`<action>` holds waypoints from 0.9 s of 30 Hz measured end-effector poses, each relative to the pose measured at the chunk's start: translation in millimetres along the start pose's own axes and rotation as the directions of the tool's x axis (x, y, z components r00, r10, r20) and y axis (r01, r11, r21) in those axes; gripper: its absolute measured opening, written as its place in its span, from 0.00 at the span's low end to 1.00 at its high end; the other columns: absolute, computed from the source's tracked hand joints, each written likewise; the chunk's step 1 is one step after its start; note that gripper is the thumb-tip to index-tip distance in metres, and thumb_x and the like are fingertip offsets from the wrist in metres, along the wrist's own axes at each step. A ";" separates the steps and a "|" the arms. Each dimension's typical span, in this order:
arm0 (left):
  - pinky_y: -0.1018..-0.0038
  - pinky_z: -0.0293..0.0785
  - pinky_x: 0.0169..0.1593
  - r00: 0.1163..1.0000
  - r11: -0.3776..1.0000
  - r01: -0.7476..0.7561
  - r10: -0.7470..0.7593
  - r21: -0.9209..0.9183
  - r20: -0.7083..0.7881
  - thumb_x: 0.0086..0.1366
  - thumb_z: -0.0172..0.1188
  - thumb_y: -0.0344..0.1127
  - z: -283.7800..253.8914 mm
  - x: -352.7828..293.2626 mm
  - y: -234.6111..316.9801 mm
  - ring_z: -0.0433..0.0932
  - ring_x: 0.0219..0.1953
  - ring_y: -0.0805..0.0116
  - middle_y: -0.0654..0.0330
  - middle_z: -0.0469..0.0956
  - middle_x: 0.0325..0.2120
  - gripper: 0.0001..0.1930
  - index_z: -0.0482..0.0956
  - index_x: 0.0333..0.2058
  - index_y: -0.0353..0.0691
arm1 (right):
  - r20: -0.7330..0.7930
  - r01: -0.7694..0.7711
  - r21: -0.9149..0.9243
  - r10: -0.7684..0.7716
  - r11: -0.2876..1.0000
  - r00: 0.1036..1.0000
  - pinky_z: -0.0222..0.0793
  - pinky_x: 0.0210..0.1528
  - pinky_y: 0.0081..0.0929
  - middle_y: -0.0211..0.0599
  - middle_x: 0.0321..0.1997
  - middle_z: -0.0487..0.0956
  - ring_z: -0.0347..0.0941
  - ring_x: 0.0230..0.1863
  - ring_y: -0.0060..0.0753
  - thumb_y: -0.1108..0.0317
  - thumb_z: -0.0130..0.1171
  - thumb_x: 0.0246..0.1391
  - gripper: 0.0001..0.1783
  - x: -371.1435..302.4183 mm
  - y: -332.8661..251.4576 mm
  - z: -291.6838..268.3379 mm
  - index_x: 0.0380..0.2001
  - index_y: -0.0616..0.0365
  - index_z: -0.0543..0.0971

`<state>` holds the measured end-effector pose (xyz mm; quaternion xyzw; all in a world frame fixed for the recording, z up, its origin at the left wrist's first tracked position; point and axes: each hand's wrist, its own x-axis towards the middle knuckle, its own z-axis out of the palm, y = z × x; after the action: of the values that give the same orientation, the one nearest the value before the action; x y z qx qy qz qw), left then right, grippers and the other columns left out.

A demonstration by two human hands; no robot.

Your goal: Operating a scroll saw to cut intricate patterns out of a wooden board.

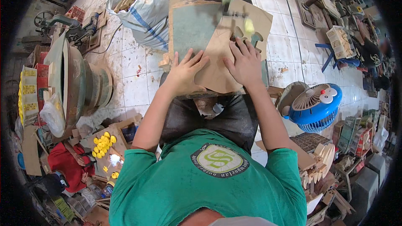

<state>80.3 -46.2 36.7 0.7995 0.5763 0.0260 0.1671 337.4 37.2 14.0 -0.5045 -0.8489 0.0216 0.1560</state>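
A thin brown board point(215, 69) lies on the worn grey-green machine table point(190, 23) before me. Its far right part has curved cut-outs through which the table shows. My left hand point(187, 72) rests with spread fingers on the board's left edge and the table beside it. Flat on the board's right side lies my right hand point(244, 63), fingers stretched toward the cut-outs. Just beyond those fingertips is a dark machine arm point(227, 2) with a pale yellow-green part point(249, 26); both are blurred, and I cannot make out a blade.
A white sack point(144, 16) of wood offcuts stands left of the table. Farther left is a big round-wheeled machine point(77, 79). A blue fan point(317, 106) stands at right, near stacked wood pieces point(320, 163). A person in red point(69, 165) sits by yellow round parts point(104, 144).
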 end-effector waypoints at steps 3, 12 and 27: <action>0.30 0.40 0.80 1.000 1.000 0.004 -0.004 -0.010 0.003 0.47 0.83 0.58 -4.0 -1.6 -8.1 0.50 0.83 0.45 0.58 0.56 0.81 0.60 0.61 0.79 0.63 | -0.002 -0.042 0.010 0.042 0.999 0.999 0.62 0.72 0.60 0.42 0.78 0.71 0.66 0.76 0.56 0.41 0.60 0.65 0.36 -0.1 -10.6 0.5 0.70 0.48 0.77; 0.30 0.45 0.79 0.996 0.998 0.052 -0.050 0.028 -0.070 0.51 0.82 0.48 -3.3 -20.6 -28.5 0.53 0.82 0.41 0.55 0.56 0.81 0.51 0.69 0.74 0.72 | 0.017 -0.167 0.066 0.166 0.984 0.986 0.66 0.68 0.58 0.40 0.76 0.74 0.68 0.72 0.57 0.41 0.64 0.62 0.35 1.6 -32.8 -7.8 0.64 0.51 0.80; 0.40 0.46 0.79 0.843 0.901 0.314 -0.409 -0.299 -0.349 0.56 0.81 0.55 55.1 -50.9 66.6 0.47 0.79 0.23 0.18 0.41 0.76 0.64 0.51 0.75 0.19 | 0.170 0.209 0.088 -0.222 0.974 0.960 0.52 0.82 0.57 0.42 0.79 0.70 0.62 0.80 0.53 0.41 0.60 0.65 0.41 27.5 18.3 -5.1 0.73 0.55 0.72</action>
<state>137.0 -125.3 12.2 0.6280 0.7322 0.2245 0.1381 342.3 69.4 22.0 -0.3993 -0.9081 0.0791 0.0979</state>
